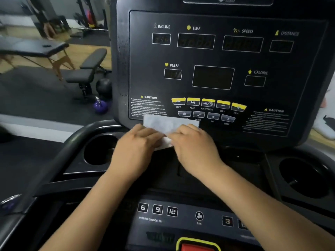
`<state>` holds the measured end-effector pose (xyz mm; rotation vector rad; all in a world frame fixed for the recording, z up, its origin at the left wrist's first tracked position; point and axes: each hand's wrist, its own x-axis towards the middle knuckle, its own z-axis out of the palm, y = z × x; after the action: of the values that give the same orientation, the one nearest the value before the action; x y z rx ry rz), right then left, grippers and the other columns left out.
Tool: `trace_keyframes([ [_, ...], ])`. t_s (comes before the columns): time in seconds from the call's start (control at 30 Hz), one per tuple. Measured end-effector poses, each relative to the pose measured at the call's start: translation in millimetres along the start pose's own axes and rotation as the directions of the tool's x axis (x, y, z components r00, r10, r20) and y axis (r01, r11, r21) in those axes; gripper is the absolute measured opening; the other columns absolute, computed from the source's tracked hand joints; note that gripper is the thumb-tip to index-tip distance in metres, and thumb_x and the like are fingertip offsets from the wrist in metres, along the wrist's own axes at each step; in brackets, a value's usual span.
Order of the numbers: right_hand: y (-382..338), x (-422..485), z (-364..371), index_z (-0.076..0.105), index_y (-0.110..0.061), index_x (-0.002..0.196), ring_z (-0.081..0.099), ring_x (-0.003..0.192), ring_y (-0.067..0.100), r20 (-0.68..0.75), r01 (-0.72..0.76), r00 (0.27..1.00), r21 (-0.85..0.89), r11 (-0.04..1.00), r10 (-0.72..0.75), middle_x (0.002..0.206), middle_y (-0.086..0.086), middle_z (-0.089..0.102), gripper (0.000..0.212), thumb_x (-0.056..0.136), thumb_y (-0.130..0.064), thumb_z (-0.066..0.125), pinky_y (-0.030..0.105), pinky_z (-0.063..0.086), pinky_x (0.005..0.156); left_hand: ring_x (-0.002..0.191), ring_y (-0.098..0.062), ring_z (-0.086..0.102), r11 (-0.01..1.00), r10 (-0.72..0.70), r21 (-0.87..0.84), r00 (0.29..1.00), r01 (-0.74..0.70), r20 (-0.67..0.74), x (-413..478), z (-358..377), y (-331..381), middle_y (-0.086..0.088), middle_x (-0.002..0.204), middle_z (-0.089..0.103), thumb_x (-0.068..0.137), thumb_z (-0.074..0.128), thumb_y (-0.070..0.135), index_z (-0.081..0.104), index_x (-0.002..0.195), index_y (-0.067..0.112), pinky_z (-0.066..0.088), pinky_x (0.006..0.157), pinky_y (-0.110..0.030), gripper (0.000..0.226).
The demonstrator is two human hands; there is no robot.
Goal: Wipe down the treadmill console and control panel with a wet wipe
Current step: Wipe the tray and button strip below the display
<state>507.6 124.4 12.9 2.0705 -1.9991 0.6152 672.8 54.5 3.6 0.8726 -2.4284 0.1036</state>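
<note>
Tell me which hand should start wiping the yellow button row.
Probably the right hand. Both hands hold the wipe at the console's lower edge, but the right sits nearer below the yellow buttons; the left hand lies under the caution label.

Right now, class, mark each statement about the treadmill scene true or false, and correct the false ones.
1. Both hands hold the wet wipe. True: left hand and right hand grip it.
2. The wipe sits at the top of the console. False: it is at the lower edge.
3. The displays are lit brightly. False: they look dark.
4. A purple kettlebell is on the floor. True.
</note>
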Motion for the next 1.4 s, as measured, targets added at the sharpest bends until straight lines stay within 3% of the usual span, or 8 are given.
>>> trace_keyframes([
  [0.33, 115, -93, -69, 0.074, -0.015, 0.093, 0.061, 0.082, 0.029, -0.019, -0.284, 0.958, -0.174, 0.943, 0.286, 0.084, 0.003, 0.063, 0.017, 0.088, -0.016, 0.057, 0.042, 0.048, 0.072, 0.062, -0.021, 0.057, 0.944, 0.257, -0.196, 0.964, -0.264, -0.062, 67, 66, 160, 0.0, 0.063, 0.06, 0.071, 0.077, 0.023, 0.065, 0.063, 0.018, 0.038, 0.053, -0.029, 0.015],
  [0.63, 90, -110, -99, 0.075, -0.017, 0.1, 0.064, 0.08, 0.005, -0.113, -0.339, 0.916, 0.298, 0.892, 0.386, 0.083, -0.01, 0.069, 0.017, 0.086, -0.009, 0.071, 0.011, 0.046, 0.073, 0.079, -0.02, 0.064, 0.841, 0.152, -0.517, 0.986, -0.162, -0.062, 60, 35, 128, 0.002, 0.086, 0.07, 0.082, 0.066, 0.014, 0.078, 0.098, 0.019, 0.054, 0.065, -0.032, 0.021],
  [0.77, 58, -85, -112, 0.073, -0.018, 0.098, 0.071, 0.077, 0.013, 0.114, -0.385, 0.84, 0.814, 0.435, 0.531, 0.085, 0.002, 0.074, 0.017, 0.086, -0.009, 0.067, 0.021, 0.055, 0.069, 0.107, -0.006, 0.063, 0.516, 0.053, -0.841, 0.974, 0.163, 0.222, 42, -18, 97, 0.012, 0.11, 0.068, 0.081, 0.074, 0.041, 0.067, 0.119, 0.025, 0.047, 0.09, -0.018, 0.042],
  [0.87, 49, -70, -105, 0.073, -0.018, 0.097, 0.071, 0.084, 0.023, 0.34, -0.504, 0.767, 0.844, 0.183, 0.544, 0.089, 0.007, 0.075, 0.018, 0.085, -0.027, 0.063, 0.037, 0.057, 0.076, 0.102, -0.004, 0.063, 0.511, 0.049, -0.817, 0.94, 0.267, 0.338, 27, -32, 83, 0.014, 0.104, 0.067, 0.075, 0.086, 0.028, 0.06, 0.122, 0.037, 0.046, 0.086, -0.015, 0.055],
  [1.0, 33, -60, -92, 0.072, -0.02, 0.1, 0.072, 0.088, 0.019, 0.484, -0.582, 0.809, 0.741, 0.335, 0.333, 0.092, 0.003, 0.076, 0.022, 0.084, -0.034, 0.067, 0.037, 0.057, 0.08, 0.064, 0.004, 0.055, 0.526, -0.246, -0.751, 0.917, 0.399, 0.315, 12, -34, 67, 0.015, 0.07, 0.065, 0.089, 0.073, 0.02, 0.069, 0.084, 0.027, 0.041, 0.061, -0.014, 0.009],
  [1.2, 6, -47, -66, 0.073, -0.026, 0.089, 0.069, 0.072, 0.012, 0.48, -0.594, 0.803, 0.603, 0.532, 0.353, 0.077, -0.006, 0.074, 0.007, 0.091, -0.028, 0.067, 0.03, 0.054, 0.069, 0.055, -0.004, 0.05, 0.622, -0.456, -0.538, 0.822, 0.569, 0.342, -19, -40, 30, 0.012, 0.058, 0.058, 0.093, 0.064, 0.04, 0.065, 0.074, 0.017, 0.039, 0.056, -0.023, 0.03],
  [1.3, 6, -52, -47, 0.07, -0.028, 0.1, 0.066, 0.076, 0.007, 0.202, -0.334, 0.934, 0.195, 0.922, 0.296, 0.089, -0.013, 0.071, 0.014, 0.09, -0.036, 0.066, 0.034, 0.055, 0.068, 0.082, -0.017, 0.064, 0.808, -0.539, -0.206, 0.834, 0.552, 0.123, -35, -37, 12, 0.01, 0.084, 0.066, 0.089, 0.066, 0.04, 0.067, 0.095, 0.024, 0.052, 0.073, -0.036, 0.017],
  [1.4, -5, -59, -32, 0.074, -0.019, 0.096, 0.064, 0.086, 0.014, 0.079, -0.052, 0.996, 0.279, 0.959, 0.032, 0.095, -0.008, 0.069, 0.01, 0.09, -0.021, 0.066, 0.035, 0.057, 0.074, 0.079, -0.024, 0.062, 0.879, -0.415, -0.225, 0.907, 0.421, 0.073, -49, -37, 18, 0.004, 0.085, 0.062, 0.087, 0.065, 0.032, 0.069, 0.089, 0.019, 0.053, 0.069, -0.039, 0.013],
])
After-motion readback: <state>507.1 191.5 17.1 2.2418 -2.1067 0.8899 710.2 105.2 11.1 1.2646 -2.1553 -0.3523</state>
